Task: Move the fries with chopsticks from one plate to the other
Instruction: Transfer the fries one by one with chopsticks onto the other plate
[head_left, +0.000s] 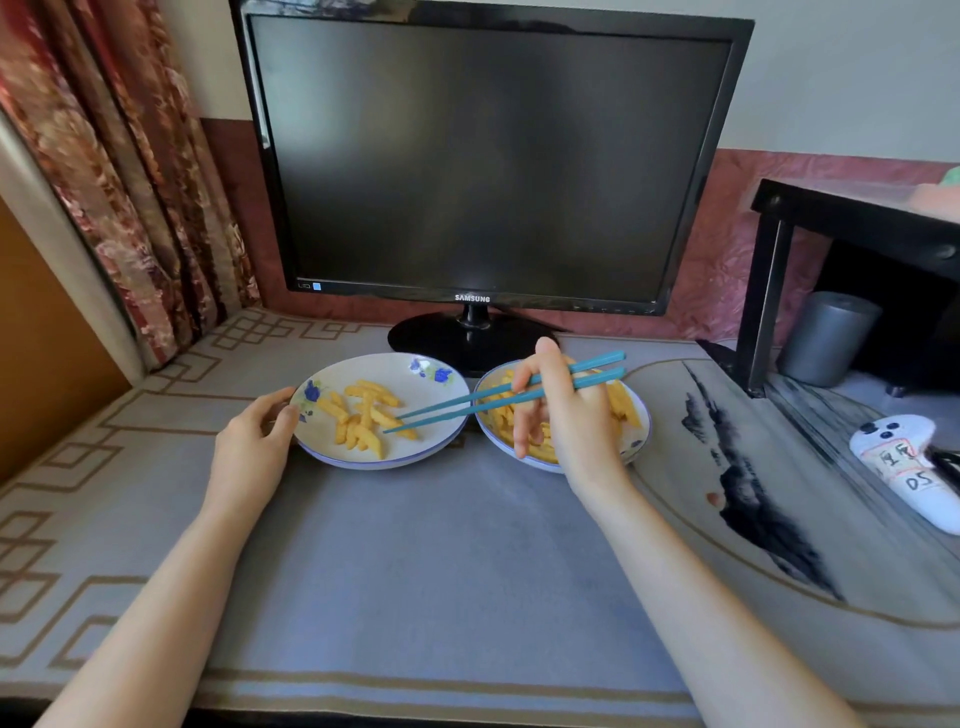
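In front of the dark Samsung monitor (488, 156), on the grey patterned tablecloth (441, 545), two blue-flowered plates stand nearly touching. The left plate (395, 371) carries a loose heap of fries (363, 415), and the right plate (638, 439) carries a second heap (621, 402), partly behind your wrist. Your left hand (254, 441) grips the left plate's near-left rim with thumb and curled fingers; keep that hold so the plate cannot slide. Your right hand (566, 415) has its fingers wrapped around the teal chopsticks (493, 400) near their upper ends, with the tips slightly parted over the left heap (whether they already pinch a fry, I cannot tell). Pick one fry lying apart from the others, take it across its middle, squeeze gently, and lift it straight up before crossing the rims.
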